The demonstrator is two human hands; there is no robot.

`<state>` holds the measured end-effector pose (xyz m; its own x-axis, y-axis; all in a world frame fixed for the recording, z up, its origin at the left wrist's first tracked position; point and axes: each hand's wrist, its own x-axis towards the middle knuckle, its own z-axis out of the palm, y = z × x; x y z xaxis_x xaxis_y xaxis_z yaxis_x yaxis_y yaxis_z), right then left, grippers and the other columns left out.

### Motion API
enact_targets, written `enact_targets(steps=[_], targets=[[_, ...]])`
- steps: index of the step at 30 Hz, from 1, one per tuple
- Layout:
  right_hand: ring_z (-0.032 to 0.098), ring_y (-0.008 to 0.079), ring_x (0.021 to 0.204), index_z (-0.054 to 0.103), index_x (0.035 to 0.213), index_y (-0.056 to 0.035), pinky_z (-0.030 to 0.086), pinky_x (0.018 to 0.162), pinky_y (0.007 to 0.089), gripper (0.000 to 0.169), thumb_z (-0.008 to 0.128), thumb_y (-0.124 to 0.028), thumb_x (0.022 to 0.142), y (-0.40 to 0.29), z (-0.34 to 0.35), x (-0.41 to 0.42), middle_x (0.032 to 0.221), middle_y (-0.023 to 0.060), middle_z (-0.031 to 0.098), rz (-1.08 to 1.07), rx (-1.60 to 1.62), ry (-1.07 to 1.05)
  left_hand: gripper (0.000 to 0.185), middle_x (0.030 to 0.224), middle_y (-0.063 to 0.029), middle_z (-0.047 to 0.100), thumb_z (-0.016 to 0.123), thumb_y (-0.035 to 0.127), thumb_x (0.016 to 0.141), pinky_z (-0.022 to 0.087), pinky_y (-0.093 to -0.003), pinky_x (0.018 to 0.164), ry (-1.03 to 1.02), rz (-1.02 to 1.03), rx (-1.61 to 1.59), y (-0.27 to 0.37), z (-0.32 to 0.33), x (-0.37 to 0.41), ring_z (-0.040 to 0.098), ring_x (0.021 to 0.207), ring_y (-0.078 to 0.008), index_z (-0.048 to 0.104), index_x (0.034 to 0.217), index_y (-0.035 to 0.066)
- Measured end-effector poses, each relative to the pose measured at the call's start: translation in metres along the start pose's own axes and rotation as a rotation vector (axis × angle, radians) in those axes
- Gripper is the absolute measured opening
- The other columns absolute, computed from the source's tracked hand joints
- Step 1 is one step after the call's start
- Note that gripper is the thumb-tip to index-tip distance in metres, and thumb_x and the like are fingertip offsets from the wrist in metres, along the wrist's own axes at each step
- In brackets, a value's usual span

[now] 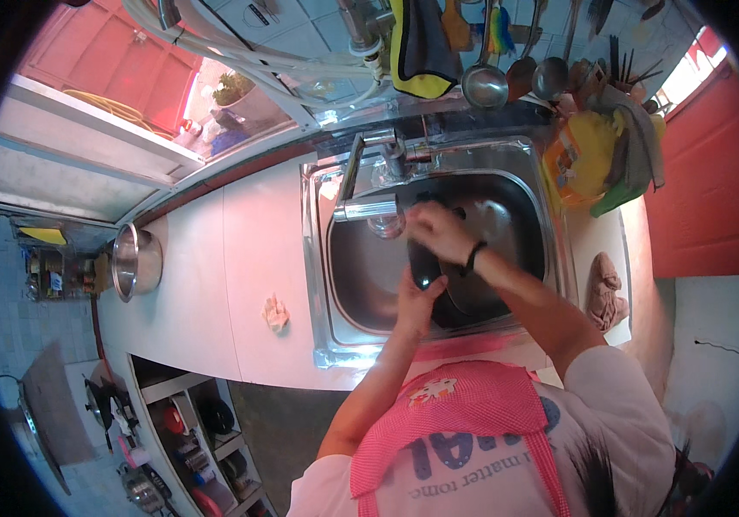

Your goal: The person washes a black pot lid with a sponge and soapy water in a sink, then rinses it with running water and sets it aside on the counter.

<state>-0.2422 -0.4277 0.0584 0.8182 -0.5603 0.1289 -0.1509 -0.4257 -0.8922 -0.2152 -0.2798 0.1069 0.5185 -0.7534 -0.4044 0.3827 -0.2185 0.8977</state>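
Note:
In the stainless steel sink basin (369,271), my left hand (418,297) grips the lower edge of a dark, glossy piece of kitchenware (422,266), its thumb on the near side. What exactly the dark piece is, I cannot tell, as my hands cover parts of it. Above it is my right hand (440,232), slightly blurred, with a black band on the wrist. Its fingers are bent close to the chrome faucet (369,208); whether they hold anything is unclear. A clear, rounded shape (387,226) shows under the faucet's spout.
Left of the sink, the white counter (201,278) bears a crumpled scrap (275,315) and a steel pot (138,262). A brown cloth (605,294) lies to the right, near a yellow plastic bag (576,158). Ladles (484,84) hang behind the sink.

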Motion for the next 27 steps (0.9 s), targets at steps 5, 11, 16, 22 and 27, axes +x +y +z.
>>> enact_targets(steps=[5, 11, 16, 22, 27], targets=[[0.060, 0.0296, 0.086, 0.064, 0.087, -0.0065, 0.046, 0.074, 0.0381, 0.020, 0.052, -0.022, 0.081, 0.049, -0.036, 0.036, 0.086, 0.0127, 0.064, 0.350, -0.095, -0.037, 0.056, 0.101, -0.0066, 0.057, 0.068, 0.002, 0.073, 0.039, -0.0249, 0.086, -0.213, 0.130, 0.233, -0.025, -0.012, -0.002, 0.052, 0.095, -0.0130, 0.043, 0.123, 0.001], [0.054, 0.0337, 0.085, 0.060, 0.084, -0.0061, 0.043, 0.076, 0.0404, 0.013, 0.053, -0.016, 0.079, 0.009, 0.008, -0.003, 0.084, 0.0136, 0.060, 0.083, -0.121, 0.426, 0.058, 0.107, -0.0149, 0.058, 0.070, 0.009, 0.070, 0.042, -0.0323, 0.088, -0.268, 0.152, 0.372, -0.022, -0.029, 0.034, 0.055, 0.100, -0.0229, 0.044, 0.121, -0.001], [0.052, 0.0313, 0.093, 0.061, 0.091, -0.0093, 0.041, 0.086, 0.0403, 0.018, 0.053, -0.012, 0.076, -0.040, 0.040, -0.025, 0.093, 0.0113, 0.058, -0.186, -0.147, 0.431, 0.044, 0.099, -0.0144, 0.062, 0.067, 0.004, 0.069, 0.044, -0.0303, 0.083, -0.132, 0.132, 0.488, -0.005, -0.045, 0.037, 0.058, 0.092, -0.0206, 0.053, 0.110, -0.003], [0.054, 0.0297, 0.093, 0.061, 0.087, -0.0115, 0.036, 0.092, 0.0407, 0.014, 0.049, -0.013, 0.080, -0.015, 0.013, 0.017, 0.091, 0.0110, 0.058, -0.186, -0.204, 0.259, 0.038, 0.098, -0.0063, 0.062, 0.064, -0.003, 0.070, 0.045, -0.0258, 0.078, -0.149, 0.066, 0.163, 0.008, -0.067, 0.017, 0.056, 0.084, -0.0129, 0.057, 0.108, -0.003], [0.054, 0.0308, 0.101, 0.060, 0.098, -0.0055, 0.043, 0.089, 0.0371, 0.017, 0.051, -0.011, 0.085, 0.015, 0.022, 0.039, 0.100, 0.0127, 0.061, 0.000, -0.149, 0.294, 0.038, 0.098, -0.0057, 0.062, 0.063, -0.005, 0.071, 0.044, -0.0239, 0.078, -0.172, 0.067, 0.054, 0.013, -0.074, 0.015, 0.056, 0.085, -0.0115, 0.056, 0.109, -0.002]])
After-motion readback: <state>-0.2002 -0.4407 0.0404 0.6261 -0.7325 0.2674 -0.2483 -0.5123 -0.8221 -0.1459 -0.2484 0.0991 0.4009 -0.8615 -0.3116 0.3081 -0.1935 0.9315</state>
